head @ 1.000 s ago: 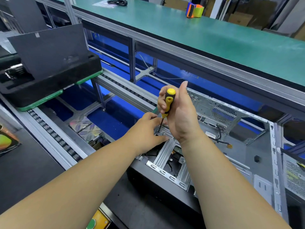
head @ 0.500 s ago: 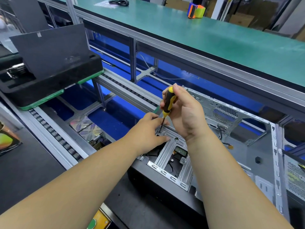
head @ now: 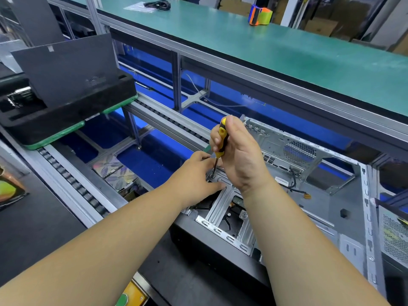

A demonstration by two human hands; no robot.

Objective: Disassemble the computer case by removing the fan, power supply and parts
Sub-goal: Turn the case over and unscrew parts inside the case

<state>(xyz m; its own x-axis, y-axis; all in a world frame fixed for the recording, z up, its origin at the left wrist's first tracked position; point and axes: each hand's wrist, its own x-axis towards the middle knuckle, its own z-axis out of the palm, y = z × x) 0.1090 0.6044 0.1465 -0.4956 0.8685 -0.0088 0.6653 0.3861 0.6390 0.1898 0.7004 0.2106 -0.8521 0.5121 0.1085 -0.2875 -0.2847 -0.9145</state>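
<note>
Hands at work on a bracket screw in the open case.
Right hand grips the screwdriver, tip seated in the screw; left hand pinches beside it, steadying the drive bracket at the case's near-left corner. Next: probably turning until the screw lifts free. No legible writing.

I saw the computer case lying open on the roller conveyor, with a black foam tray farther left on it. Behind, the green-topped bench carried a tape dispenser, a coiled black cable and a paper sheet.
</note>
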